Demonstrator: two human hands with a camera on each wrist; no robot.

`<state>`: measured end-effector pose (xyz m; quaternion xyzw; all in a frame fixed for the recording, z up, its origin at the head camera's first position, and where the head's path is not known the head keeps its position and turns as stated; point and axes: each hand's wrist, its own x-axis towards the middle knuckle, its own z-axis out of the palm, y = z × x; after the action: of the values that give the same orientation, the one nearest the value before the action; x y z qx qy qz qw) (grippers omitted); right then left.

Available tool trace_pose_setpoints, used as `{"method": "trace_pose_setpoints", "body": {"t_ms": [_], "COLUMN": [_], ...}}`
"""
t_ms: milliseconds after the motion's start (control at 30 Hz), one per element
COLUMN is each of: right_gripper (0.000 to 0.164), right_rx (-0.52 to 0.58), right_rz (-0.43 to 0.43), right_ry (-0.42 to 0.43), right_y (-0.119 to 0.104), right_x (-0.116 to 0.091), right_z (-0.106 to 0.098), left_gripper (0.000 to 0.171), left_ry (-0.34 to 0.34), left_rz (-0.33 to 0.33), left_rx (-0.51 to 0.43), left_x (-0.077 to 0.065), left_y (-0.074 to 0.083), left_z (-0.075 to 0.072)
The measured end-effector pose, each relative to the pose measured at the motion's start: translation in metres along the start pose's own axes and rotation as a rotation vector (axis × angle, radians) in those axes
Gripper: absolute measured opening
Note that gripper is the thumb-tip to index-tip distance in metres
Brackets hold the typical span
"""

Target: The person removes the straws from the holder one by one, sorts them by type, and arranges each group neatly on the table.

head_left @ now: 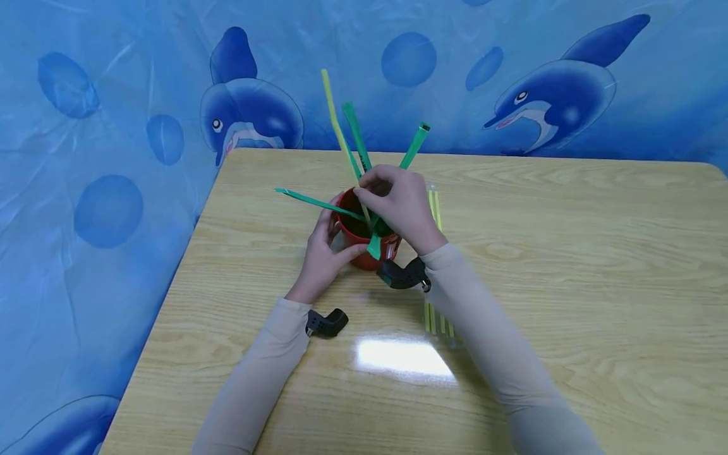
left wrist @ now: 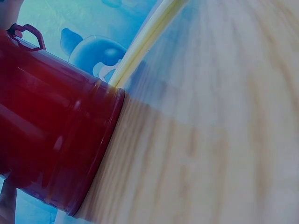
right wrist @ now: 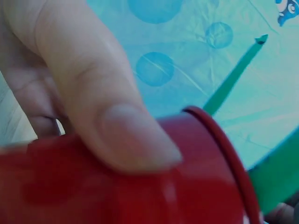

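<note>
Blue plastic backdrop [head_left: 352, 31] behind, printed with pale-bellied dolphins [head_left: 574, 88] and darker round spots [head_left: 408, 59]. Wood-grain table [head_left: 580, 284] in front of it, bright light reflection on the near half.

Red bucket [left wrist: 51, 121] is on the table, left of the table's middle in the head view, between both hands. Left wrist view has its base edge against the wood, plus a small handle loop [left wrist: 35, 35] on the side.

Left hand [head_left: 321, 259] holds the bucket: thumb across the near wall, fingers bent round the far left side, partly hidden by it. Right wrist view has a thumb pressed flat on the red wall, close-up.

Right hand [head_left: 404, 199] is over the bucket mouth, thumb and index pinching a yellow straw [head_left: 332, 104]. Straw's lower end is inside the bucket, top sticks up well above the rim, leaning left. Can't tell how the other right fingers lie.

Several green strips [head_left: 414, 146] also stand in the bucket, fanned out: some up, one low to the left, one folded over the near rim.

Clear pack of yellow straws [head_left: 439, 321] lies just right of the bucket, partly under the right forearm. Pale sleeves [head_left: 483, 328] on both arms, black camera [head_left: 328, 323] at each wrist.
</note>
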<state>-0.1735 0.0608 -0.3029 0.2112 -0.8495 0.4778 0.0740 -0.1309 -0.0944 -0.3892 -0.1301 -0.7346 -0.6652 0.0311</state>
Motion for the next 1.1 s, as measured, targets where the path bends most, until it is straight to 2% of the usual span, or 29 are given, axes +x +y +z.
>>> {"method": "trace_pose_setpoints", "body": {"t_ms": [133,300,400,567,633,867,1100], "right_gripper": [0.009,0.009,0.009,0.009,0.009,0.01,0.013], "right_rx": [0.084,0.151,0.184,0.246,0.282,0.4,0.466], "right_rz": [-0.021,-0.013,-0.014,-0.028,-0.032,-0.072,-0.063], "right_ry": [0.049,0.089,0.103,0.135,0.154,0.222,0.291], "right_y": [0.007,0.011,0.011,0.009,0.009,0.01,0.01], "right_x": [-0.003,-0.006,-0.008,-0.015,-0.017,-0.025,-0.033], "right_z": [-0.007,-0.016,-0.021,-0.03,-0.034,-0.047,-0.059], "left_gripper": [0.082,0.078,0.079,0.083,0.083,0.082,0.084], "left_ry": [-0.004,-0.012,-0.01,-0.003,-0.001,0.003,0.003], "left_rz": [-0.038,-0.022,-0.009,0.011,0.025,0.074,0.023], "left_rx": [-0.008,0.004,-0.001,-0.014,-0.018,-0.025,-0.032], "left_x": [-0.001,-0.002,-0.002,0.001,0.001,0.001,0.002], "left_y": [0.012,0.029,0.022,0.0,-0.003,-0.006,-0.005], "left_z": [0.001,0.002,0.002,0.001,0.0,-0.001,0.001]}}
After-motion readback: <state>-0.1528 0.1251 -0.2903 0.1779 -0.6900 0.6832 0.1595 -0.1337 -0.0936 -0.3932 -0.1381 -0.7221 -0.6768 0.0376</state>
